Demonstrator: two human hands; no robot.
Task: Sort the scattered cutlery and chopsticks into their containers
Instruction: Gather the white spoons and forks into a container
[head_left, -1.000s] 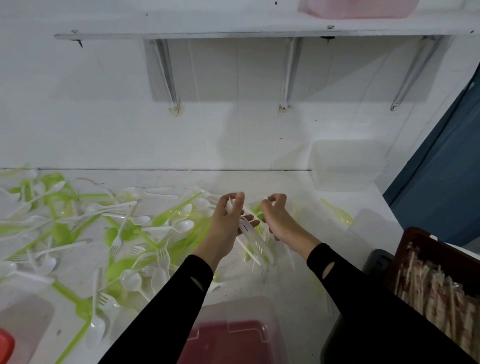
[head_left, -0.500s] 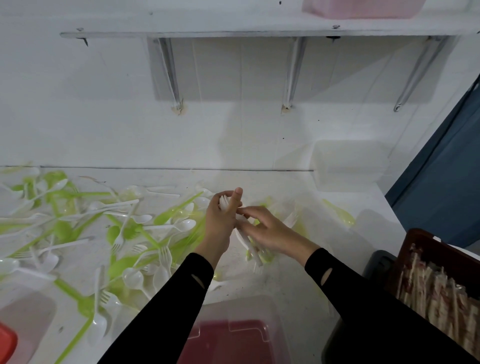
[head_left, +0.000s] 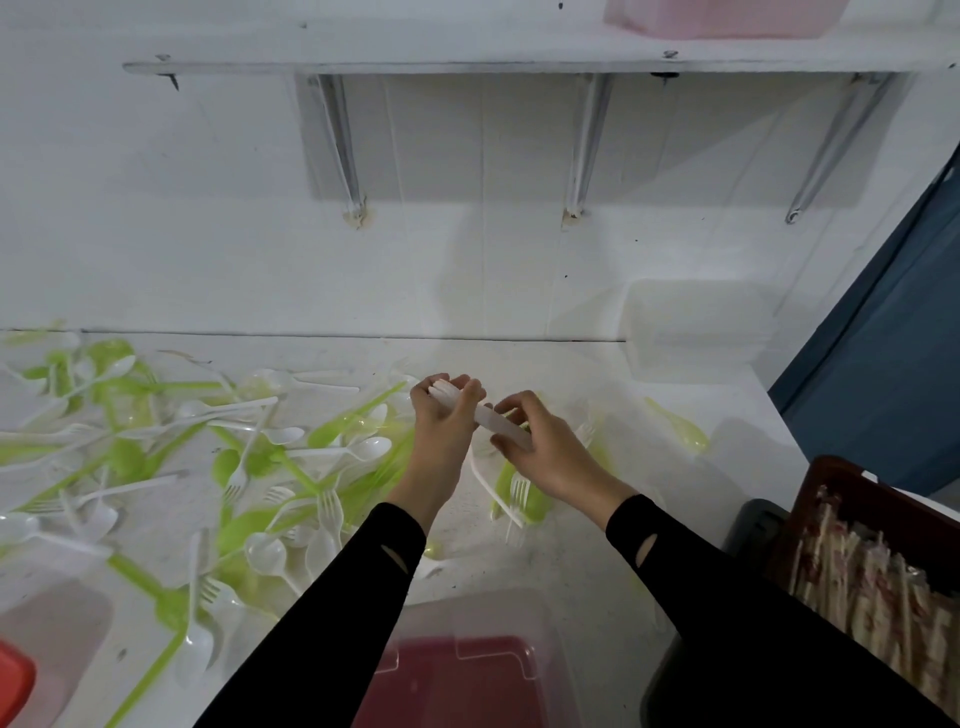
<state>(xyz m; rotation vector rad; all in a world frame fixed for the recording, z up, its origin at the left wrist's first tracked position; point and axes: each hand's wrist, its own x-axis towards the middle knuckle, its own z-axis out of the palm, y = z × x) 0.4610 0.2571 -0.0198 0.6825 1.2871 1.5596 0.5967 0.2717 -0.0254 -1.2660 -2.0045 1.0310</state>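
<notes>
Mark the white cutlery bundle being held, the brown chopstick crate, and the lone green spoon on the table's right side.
white cutlery bundle (head_left: 488, 417): head view, on the middle of the handles.
brown crate (head_left: 802, 519): head view, on its left wall.
green spoon (head_left: 679, 429): head view, where handle meets bowl.

Soft, cool, fairly dim light falls from above: the shelf (head_left: 467, 65) throws a broad grey shadow on the wall (head_left: 156, 234) beneath it, and each bracket (head_left: 340, 145) adds a darker streak. The white wall and worktop (head_left: 571, 545) look washed out, so the clear container (head_left: 691, 327) at the far right almost melts away. The scattered cutlery (head_left: 234, 457) on the left is smeared by motion blur, and the near red box (head_left: 467, 675) is soft. The left hand (head_left: 441, 431), right hand (head_left: 545, 447) and the white bundle (head_left: 493, 418) they hold are sharpest. Wide-angle distortion bows the shelf edge.
</notes>
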